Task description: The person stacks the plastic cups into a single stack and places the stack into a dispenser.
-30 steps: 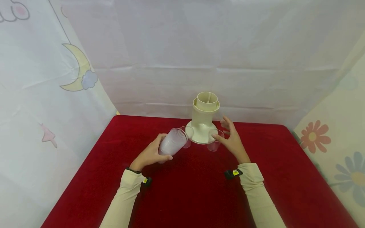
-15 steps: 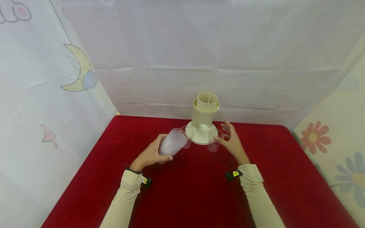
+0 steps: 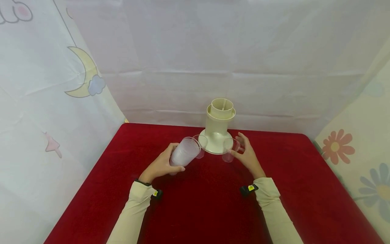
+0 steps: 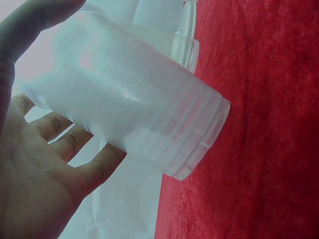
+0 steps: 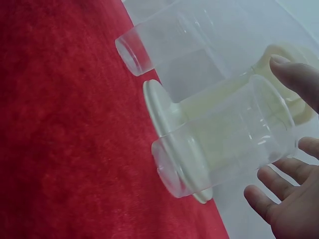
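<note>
My left hand (image 3: pixel 159 166) grips a tilted stack of clear plastic cups (image 3: pixel 186 152), its rims leaning toward the right. In the left wrist view the stack (image 4: pixel 124 94) lies between thumb and fingers, bases pointing at the red cloth. One clear plastic cup (image 3: pixel 200 154) stands just beyond the stack, partly overlapped by it. Another clear cup (image 3: pixel 227 156) stands upright by my right hand (image 3: pixel 250 158). The right wrist view has thumb and fingers spread around the rim end of this cup (image 5: pixel 224 137), the thumb apart from the rim and the forefinger right beside it.
A cream cylindrical stand (image 3: pixel 215 127) with a round base and an inner tube rises behind the two cups. Red cloth (image 3: pixel 207 203) covers the table. White printed curtains (image 3: pixel 195 51) close off the back and sides.
My right hand has come down and closer around the right cup, its fingers bending in toward the rim. The left hand and its stack of cups have stayed put.
</note>
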The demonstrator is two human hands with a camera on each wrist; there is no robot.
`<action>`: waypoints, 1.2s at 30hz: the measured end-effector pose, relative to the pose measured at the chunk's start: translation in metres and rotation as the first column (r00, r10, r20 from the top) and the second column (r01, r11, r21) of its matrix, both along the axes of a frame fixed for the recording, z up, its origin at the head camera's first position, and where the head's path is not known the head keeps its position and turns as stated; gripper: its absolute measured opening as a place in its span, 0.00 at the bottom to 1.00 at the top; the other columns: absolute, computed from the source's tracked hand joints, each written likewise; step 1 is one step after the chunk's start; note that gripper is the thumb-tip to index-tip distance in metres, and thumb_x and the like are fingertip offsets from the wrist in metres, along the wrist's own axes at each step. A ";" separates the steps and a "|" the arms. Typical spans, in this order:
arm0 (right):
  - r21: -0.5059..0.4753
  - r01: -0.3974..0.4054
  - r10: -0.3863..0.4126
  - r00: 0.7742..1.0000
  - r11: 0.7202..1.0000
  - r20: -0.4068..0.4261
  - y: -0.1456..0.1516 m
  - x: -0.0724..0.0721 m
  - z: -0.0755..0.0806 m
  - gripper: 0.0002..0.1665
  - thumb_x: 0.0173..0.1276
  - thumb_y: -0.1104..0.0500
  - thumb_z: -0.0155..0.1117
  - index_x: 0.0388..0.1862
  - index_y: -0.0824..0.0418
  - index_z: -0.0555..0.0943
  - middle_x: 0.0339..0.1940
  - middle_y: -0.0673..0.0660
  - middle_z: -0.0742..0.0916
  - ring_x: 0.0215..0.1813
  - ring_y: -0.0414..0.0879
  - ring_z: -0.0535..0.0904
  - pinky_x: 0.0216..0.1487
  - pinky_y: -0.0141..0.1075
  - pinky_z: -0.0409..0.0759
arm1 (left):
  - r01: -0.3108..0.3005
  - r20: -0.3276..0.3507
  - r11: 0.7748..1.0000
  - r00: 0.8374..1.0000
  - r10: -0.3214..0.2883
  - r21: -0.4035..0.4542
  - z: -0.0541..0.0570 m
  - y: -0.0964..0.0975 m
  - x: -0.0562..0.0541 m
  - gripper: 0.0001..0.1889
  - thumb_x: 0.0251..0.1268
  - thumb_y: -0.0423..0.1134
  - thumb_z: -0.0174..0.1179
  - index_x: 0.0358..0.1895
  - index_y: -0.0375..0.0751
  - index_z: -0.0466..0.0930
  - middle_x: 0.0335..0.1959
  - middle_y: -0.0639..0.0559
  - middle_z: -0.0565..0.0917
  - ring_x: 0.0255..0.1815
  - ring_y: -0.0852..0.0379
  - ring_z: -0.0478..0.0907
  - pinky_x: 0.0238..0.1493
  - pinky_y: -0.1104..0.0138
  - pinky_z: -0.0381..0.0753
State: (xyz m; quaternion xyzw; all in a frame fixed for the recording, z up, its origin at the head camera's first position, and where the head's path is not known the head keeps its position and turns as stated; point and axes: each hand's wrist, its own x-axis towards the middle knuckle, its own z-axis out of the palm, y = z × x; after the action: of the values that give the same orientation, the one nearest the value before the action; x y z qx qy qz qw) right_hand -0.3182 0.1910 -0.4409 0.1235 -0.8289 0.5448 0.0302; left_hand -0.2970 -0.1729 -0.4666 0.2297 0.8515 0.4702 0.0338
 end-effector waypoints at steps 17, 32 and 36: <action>-0.033 -0.049 0.049 0.999 0.998 0.004 -0.004 -0.005 -0.015 0.53 0.64 0.67 0.71 0.79 0.69 0.48 0.74 0.74 0.65 0.71 0.69 0.65 0.66 0.61 0.68 | 0.002 0.005 1.000 1.000 -0.002 0.000 0.003 0.000 0.001 0.47 0.49 0.46 0.77 0.71 0.50 0.56 0.63 0.49 0.71 0.58 0.48 0.73 0.57 0.48 0.77; -0.071 -0.027 0.022 0.998 0.997 -0.063 0.001 -0.027 -0.056 0.51 0.63 0.64 0.74 0.78 0.61 0.55 0.69 0.67 0.74 0.65 0.62 0.72 0.54 0.32 0.76 | 0.003 0.001 1.000 1.000 -0.003 0.022 0.002 0.000 0.000 0.46 0.49 0.45 0.77 0.70 0.49 0.58 0.62 0.48 0.72 0.57 0.48 0.73 0.55 0.49 0.78; -0.081 -0.035 0.029 0.997 0.996 -0.070 0.000 -0.026 -0.057 0.51 0.63 0.63 0.74 0.78 0.60 0.56 0.68 0.66 0.75 0.65 0.61 0.72 0.57 0.40 0.78 | -0.003 -0.001 1.000 1.000 0.003 0.010 0.002 0.000 0.001 0.46 0.48 0.47 0.77 0.70 0.51 0.59 0.61 0.49 0.72 0.56 0.49 0.73 0.54 0.50 0.79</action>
State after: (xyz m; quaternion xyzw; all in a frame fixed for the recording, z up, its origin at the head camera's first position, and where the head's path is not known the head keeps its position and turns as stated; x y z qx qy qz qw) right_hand -0.3443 0.1906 -0.4978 0.1541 -0.8020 0.5744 0.0553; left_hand -0.2964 -0.1731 -0.4643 0.2287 0.8496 0.4742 0.0312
